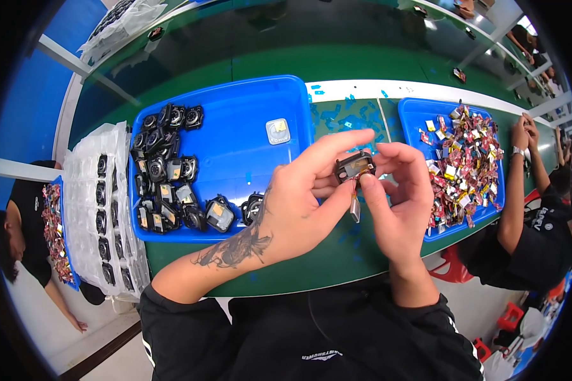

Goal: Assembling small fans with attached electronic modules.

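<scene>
Over the green table, both hands meet around a black smartwatch case (pixel 353 166) whose inside faces up. My left hand (pixel 302 190) grips the case from the left, fingers behind it and thumb along its lower edge. My right hand (pixel 401 197) curls round the other side, its thumb tip pressed at the case's lower right corner. From that corner a small silvery battery-like piece (pixel 355 210) hangs by thin wires. The right fingertips are partly hidden behind the case. Left of my hands, a blue tray (pixel 235 95) bears several piled black watch cases (pixel 166 166).
A second blue tray (pixel 410 109) at right is heaped with small batteries and red circuit pieces (pixel 467 168). Blue film scraps (pixel 353 117) litter the table between the trays. White plastic trays of watch cases (pixel 95 209) stand at left. People sit on both sides.
</scene>
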